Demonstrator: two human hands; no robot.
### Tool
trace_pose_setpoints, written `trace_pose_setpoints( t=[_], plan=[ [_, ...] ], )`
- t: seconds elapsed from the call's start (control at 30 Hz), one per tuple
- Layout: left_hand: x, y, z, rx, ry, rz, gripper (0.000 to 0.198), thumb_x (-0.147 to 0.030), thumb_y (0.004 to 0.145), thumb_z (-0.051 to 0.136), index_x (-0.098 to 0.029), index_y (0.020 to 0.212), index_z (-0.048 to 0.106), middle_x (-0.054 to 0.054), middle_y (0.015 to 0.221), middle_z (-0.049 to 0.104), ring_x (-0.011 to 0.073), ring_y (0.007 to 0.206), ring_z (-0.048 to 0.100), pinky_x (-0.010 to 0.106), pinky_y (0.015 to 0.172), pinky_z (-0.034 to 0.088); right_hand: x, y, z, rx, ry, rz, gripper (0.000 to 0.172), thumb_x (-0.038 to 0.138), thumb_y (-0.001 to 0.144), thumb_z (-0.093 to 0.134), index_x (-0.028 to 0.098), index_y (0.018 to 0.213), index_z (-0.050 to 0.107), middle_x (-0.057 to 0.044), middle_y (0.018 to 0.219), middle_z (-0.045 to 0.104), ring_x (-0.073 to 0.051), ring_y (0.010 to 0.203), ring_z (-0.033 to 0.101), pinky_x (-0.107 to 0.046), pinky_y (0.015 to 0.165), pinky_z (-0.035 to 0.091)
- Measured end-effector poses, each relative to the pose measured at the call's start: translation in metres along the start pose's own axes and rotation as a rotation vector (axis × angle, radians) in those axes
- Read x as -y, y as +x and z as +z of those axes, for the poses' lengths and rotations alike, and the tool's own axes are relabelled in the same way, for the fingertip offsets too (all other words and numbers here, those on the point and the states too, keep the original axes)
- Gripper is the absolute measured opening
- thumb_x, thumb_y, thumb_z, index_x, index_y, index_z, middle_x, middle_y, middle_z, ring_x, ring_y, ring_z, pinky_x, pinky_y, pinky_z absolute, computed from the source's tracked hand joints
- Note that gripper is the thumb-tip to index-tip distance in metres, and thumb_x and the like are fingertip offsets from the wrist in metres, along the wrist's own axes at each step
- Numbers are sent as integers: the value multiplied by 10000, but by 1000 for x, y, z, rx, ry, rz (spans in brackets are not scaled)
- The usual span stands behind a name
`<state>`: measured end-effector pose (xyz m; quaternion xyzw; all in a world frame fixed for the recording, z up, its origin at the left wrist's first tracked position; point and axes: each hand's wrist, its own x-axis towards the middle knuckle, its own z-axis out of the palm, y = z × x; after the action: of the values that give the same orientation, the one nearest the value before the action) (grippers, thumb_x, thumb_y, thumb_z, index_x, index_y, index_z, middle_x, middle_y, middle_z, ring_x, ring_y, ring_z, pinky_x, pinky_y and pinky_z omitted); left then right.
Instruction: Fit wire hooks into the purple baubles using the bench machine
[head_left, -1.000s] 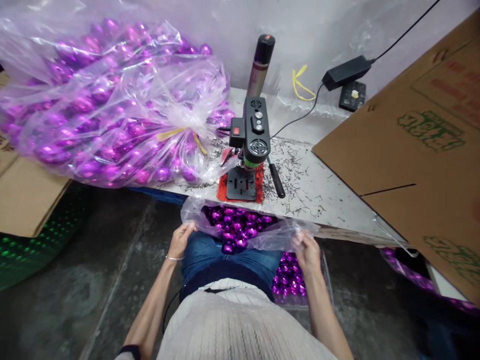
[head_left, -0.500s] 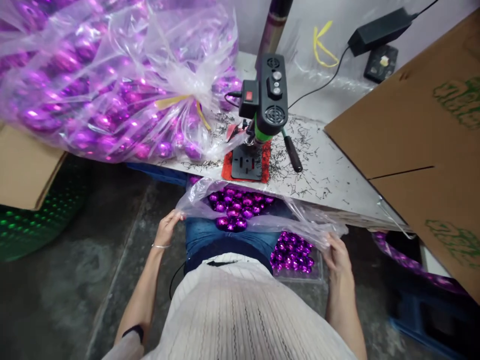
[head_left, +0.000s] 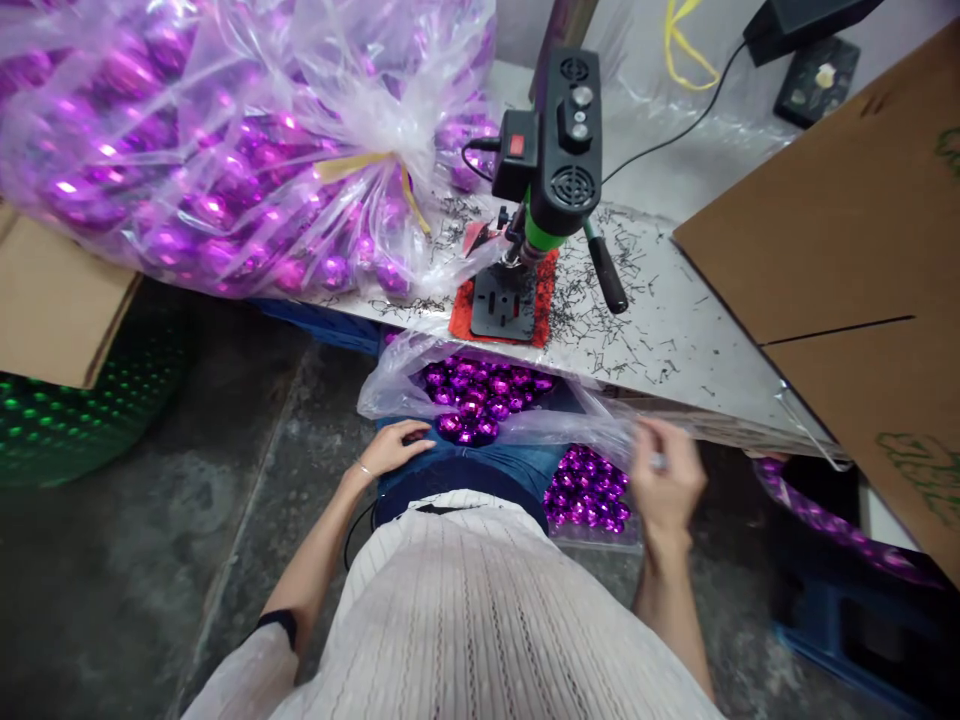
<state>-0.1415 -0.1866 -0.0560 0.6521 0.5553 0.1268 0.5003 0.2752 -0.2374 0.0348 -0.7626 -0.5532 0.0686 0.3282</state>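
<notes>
An open clear plastic bag (head_left: 382,387) lies across my lap under the table edge, with several shiny purple faceted baubles (head_left: 480,390) in its mouth. My left hand (head_left: 396,448) rests over the jeans (head_left: 517,456) just below the bag's near left edge, its thumb and fingers apart and nothing in them. On the other side, my right hand (head_left: 667,478) is closed on the bag's right end, pinching the plastic between thumb and fingers. More purple baubles (head_left: 586,490) fill a clear bin (head_left: 600,547) by my right leg.
A small black drill press (head_left: 570,140) with a side handle (head_left: 606,275) stands on the table (head_left: 645,345), among small dark scraps. A big tied bag of purple baubles (head_left: 217,180) lies at left. Cardboard boxes (head_left: 817,240) stand right; a green patterned container (head_left: 90,430) is lower left.
My left hand has let go of the bag's left edge and moved right over my lap. My right hand has curled tighter around the plastic. The view has shifted slightly.
</notes>
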Motion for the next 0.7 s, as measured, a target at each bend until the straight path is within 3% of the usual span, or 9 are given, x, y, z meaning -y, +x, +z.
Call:
trace_pose_setpoints(
  t=[0.07, 0.1, 0.17, 0.2, 0.33, 0.43, 0.53, 0.7],
  plan=[
    [-13, 16, 18, 39, 129, 66, 506, -507, 872, 671, -226, 1293, 663, 99, 1377, 658, 280, 1277, 615, 388, 1127, 450, 37, -6, 53, 504, 131, -51, 335, 449, 961, 508, 214, 1148, 656, -99, 1141, 713, -235, 1061, 680, -426, 978, 535],
    [-18, 24, 26, 63, 198, 67, 550, -462, 874, 687, -229, 1366, 610, 108, 1463, 591, 296, 1345, 565, 399, 1160, 416, 52, -10, 81, 697, 119, -24, 384, 440, 940, 554, 208, 1239, 617, -124, 1250, 680, -255, 1152, 658, -449, 1031, 511],
    [-24, 42, 42, 141, 310, 3, 685, -391, 851, 733, -220, 1472, 499, 148, 1534, 505, 334, 1361, 550, 416, 1154, 412, 71, -17, 128, 1018, 41, 102, 579, 403, 871, 677, 197, 1387, 514, -182, 1477, 527, -313, 1348, 550, -503, 1144, 417],
    [-24, 50, 48, 180, 342, -40, 755, -368, 830, 757, -204, 1502, 454, 178, 1531, 495, 352, 1337, 569, 422, 1136, 425, 75, -19, 146, 1081, 31, 147, 655, 384, 826, 735, 169, 1400, 503, -220, 1476, 520, -348, 1345, 556, -527, 1135, 420],
    [-15, 78, 57, 251, 333, -91, 937, -416, 743, 832, -152, 1528, 393, 229, 1437, 569, 380, 1284, 609, 415, 1095, 448, 66, -25, 177, 1189, 94, 254, 816, 435, 683, 868, 153, 1372, 533, -215, 1379, 614, -361, 1276, 612, -496, 1112, 446],
    [-8, 92, 51, 345, 96, -138, 995, -560, 640, 858, -195, 1476, 461, 176, 1440, 600, 353, 1322, 589, 371, 1098, 444, 56, -27, 183, 1220, 209, 352, 785, 532, 653, 869, 184, 1303, 598, -140, 1285, 690, -314, 1210, 652, -436, 1084, 480],
    [-4, 101, 43, 395, -75, -217, 1014, -649, 566, 847, -202, 1418, 527, 162, 1516, 539, 338, 1402, 519, 344, 1108, 435, 54, -30, 189, 1217, 350, 456, 721, 585, 648, 853, 204, 1228, 653, -94, 1200, 732, -284, 1148, 671, -419, 1055, 505],
    [-9, 96, 45, 388, -295, -418, 1001, -735, 675, 742, -209, 1481, 467, 175, 1644, 343, 328, 1495, 401, 377, 1071, 490, 54, -38, 194, 1163, 567, 660, 739, 651, 695, 784, 205, 1261, 621, -103, 1240, 717, -250, 1086, 683, -417, 970, 558]
  ],
)
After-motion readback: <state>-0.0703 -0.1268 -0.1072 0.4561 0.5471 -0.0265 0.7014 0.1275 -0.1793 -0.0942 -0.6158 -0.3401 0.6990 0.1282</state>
